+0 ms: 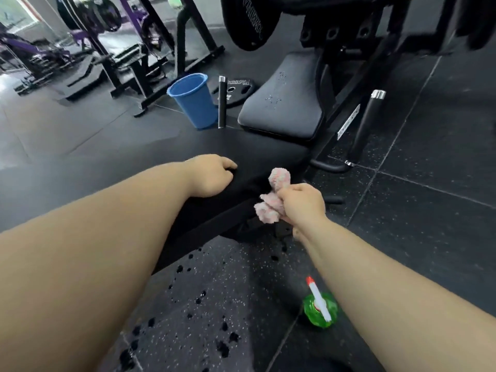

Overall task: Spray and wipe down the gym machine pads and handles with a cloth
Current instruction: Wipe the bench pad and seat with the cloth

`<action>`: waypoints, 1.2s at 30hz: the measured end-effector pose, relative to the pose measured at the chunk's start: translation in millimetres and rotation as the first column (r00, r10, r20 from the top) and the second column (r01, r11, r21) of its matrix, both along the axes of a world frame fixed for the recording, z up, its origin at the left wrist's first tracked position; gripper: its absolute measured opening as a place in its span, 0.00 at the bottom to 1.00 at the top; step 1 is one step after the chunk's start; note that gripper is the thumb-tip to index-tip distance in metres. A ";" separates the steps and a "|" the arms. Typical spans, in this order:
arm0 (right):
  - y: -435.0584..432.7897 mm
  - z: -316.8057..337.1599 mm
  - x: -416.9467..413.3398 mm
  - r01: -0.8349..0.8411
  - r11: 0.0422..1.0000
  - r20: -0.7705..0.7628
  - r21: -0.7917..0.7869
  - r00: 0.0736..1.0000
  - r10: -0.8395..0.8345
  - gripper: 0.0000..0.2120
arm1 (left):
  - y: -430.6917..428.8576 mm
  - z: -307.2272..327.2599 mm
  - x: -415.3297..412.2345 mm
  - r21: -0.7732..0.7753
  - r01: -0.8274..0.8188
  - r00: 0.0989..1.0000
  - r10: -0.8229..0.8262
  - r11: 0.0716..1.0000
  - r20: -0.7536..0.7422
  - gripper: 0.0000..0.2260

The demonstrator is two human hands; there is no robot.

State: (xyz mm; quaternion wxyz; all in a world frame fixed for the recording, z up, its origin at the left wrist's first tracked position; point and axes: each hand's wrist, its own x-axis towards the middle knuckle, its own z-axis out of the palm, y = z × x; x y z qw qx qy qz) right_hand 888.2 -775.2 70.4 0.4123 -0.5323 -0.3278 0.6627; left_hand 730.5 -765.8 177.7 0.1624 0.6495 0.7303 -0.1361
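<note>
A long black back pad [150, 157] of the gym machine lies across the middle of the view. My left hand [212, 175] rests on its near edge, fingers curled over the edge. My right hand [302, 201] grips a bunched pink cloth [271, 197] at the pad's right end. Beyond it sits the black seat pad [284, 103], with wet droplets on its surface. Two black handles with chrome caps stand beside the seat, one on the left [222, 102] and one on the right [366, 124]. A green spray bottle [319, 307] with a white and red nozzle stands on the floor under my right forearm.
A blue bucket [194, 100] stands on the floor left of the seat, beside a black weight plate [236, 91]. Dark wet spots [212, 318] dot the speckled rubber floor near me. Purple and black racks [112, 49] fill the back left; the machine frame [349, 36] rises behind the seat.
</note>
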 end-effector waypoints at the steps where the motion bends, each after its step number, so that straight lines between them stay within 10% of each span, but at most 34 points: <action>1: -1.8 -1.4 -1.8 0.049 0.999 0.037 0.008 0.998 -0.050 0.14 | -7.7 4.9 -4.0 -0.077 0.022 0.997 -0.028 0.997 -0.075 0.21; 10: -33.2 5.7 -49.6 -0.131 0.987 0.096 0.090 0.988 0.122 0.13 | -86.6 34.7 -30.2 -0.061 -0.072 0.936 0.046 0.996 -0.348 0.24; 16: -85.4 24.5 -60.0 -0.463 0.824 0.056 0.325 0.880 0.472 0.12 | -95.3 32.7 -34.6 0.093 -0.107 0.954 0.128 0.990 -0.269 0.21; 23: -30.5 -6.7 -28.2 0.160 0.979 -0.124 0.128 0.982 -0.144 0.07 | -93.6 31.7 -32.7 0.123 -0.141 0.961 0.165 0.982 -0.221 0.20; 29: -43.2 3.5 -71.0 0.040 0.981 -0.142 0.188 0.990 -0.013 0.15 | -96.8 39.1 -22.4 0.347 -0.187 0.944 0.265 0.919 -0.194 0.16; 36: -86.7 20.3 -68.3 -0.250 0.924 -0.145 0.290 0.943 0.300 0.09 | -104.4 48.8 -10.2 0.414 -0.439 0.889 0.317 0.798 0.331 0.19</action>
